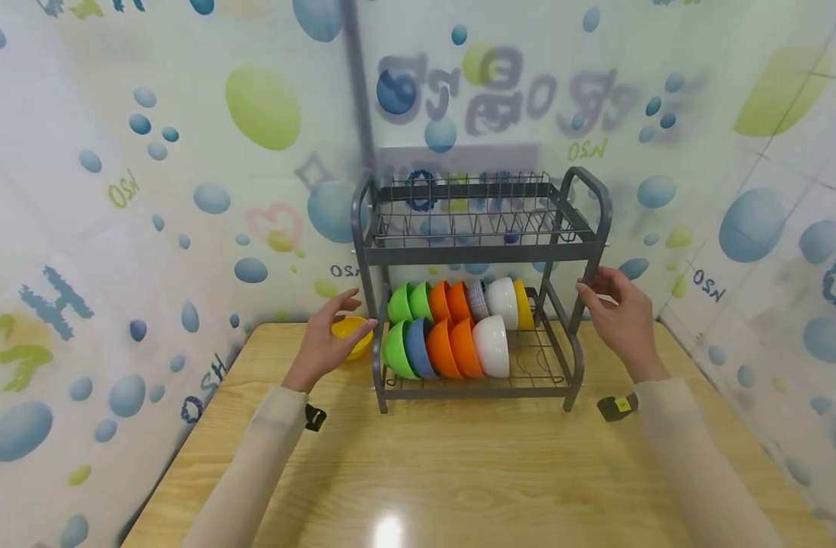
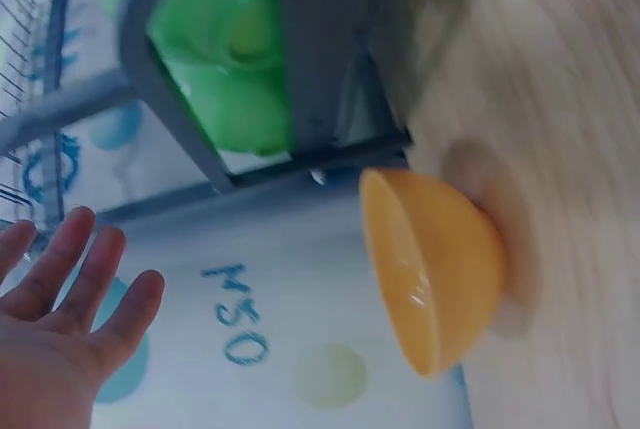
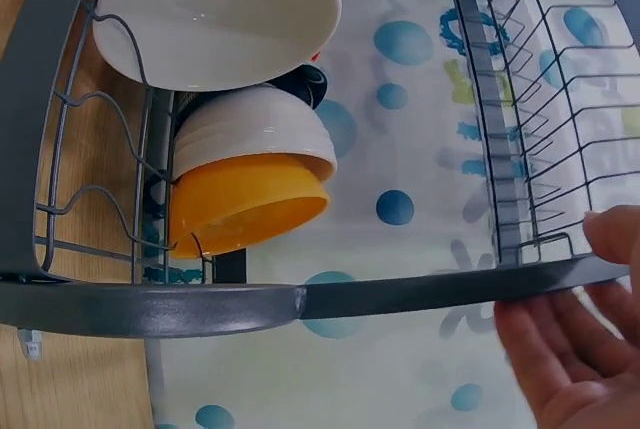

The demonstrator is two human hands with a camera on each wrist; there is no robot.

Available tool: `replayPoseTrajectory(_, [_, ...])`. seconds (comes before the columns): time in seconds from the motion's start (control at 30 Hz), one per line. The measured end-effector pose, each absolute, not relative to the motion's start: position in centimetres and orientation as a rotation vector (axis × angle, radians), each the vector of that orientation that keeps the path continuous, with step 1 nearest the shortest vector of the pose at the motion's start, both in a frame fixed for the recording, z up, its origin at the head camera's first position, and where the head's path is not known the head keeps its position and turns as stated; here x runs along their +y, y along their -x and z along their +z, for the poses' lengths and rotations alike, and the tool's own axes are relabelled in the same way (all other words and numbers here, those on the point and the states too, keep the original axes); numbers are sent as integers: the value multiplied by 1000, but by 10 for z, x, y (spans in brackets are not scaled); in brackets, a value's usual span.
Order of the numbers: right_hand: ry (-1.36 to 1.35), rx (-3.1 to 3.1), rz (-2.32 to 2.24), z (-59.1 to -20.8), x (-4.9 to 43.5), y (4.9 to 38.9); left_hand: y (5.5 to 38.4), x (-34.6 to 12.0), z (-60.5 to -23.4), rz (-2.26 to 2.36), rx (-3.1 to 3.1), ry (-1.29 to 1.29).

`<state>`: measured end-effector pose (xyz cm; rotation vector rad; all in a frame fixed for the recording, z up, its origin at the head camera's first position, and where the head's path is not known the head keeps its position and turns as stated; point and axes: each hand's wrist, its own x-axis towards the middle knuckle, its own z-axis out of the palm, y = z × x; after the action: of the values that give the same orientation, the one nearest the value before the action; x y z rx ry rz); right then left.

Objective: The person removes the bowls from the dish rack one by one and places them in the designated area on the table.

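A two-tier dark grey dish rack [image 1: 486, 253] stands on the table, its lower tier filled with bowls. My right hand [image 1: 623, 320] holds the rack's right upright; in the right wrist view the thumb and fingers [image 3: 545, 344] lie on opposite sides of the bar. On the left, my left hand [image 1: 325, 342] is beside the rack's front-left leg, fingers spread. A yellow bowl [image 1: 356, 352] is on the table behind that hand. The left wrist view shows this bowl [image 2: 460, 274] apart from the fingers [image 2: 90, 274], near the rack's foot.
Tilted in the lower tier are green bowls [image 1: 395, 350], a blue bowl [image 1: 419, 348], orange bowls [image 1: 443, 350], white bowls [image 1: 491, 347], a patterned bowl [image 1: 477, 300] and a yellow bowl [image 1: 525, 306]. Behind the wooden table [image 1: 459, 472] hangs a spotted curtain [image 1: 267, 175].
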<state>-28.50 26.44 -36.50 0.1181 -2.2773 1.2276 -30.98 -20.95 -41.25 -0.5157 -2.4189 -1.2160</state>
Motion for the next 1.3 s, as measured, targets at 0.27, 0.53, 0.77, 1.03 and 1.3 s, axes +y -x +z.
replayPoseTrajectory(0.27, [-131, -2301, 1176, -358, 251, 267, 306, -191, -390, -1331, -2323, 487])
replayPoseTrajectory(0.53, [-221, -2121, 985, -364, 233, 245, 305, -181, -374, -1525, -2264, 435])
replayPoseTrajectory(0.77, [-261, -2231, 1077, -378, 219, 242, 309, -177, -369, -1559, -2248, 361])
replayPoseTrajectory(1.03, [-248, -2599, 1428, -399, 206, 252, 310, -179, -366, -1582, -2198, 383])
replayPoseTrajectory(1.3, [-274, -2681, 1529, -422, 194, 264, 313, -175, -366, -1571, -2219, 386])
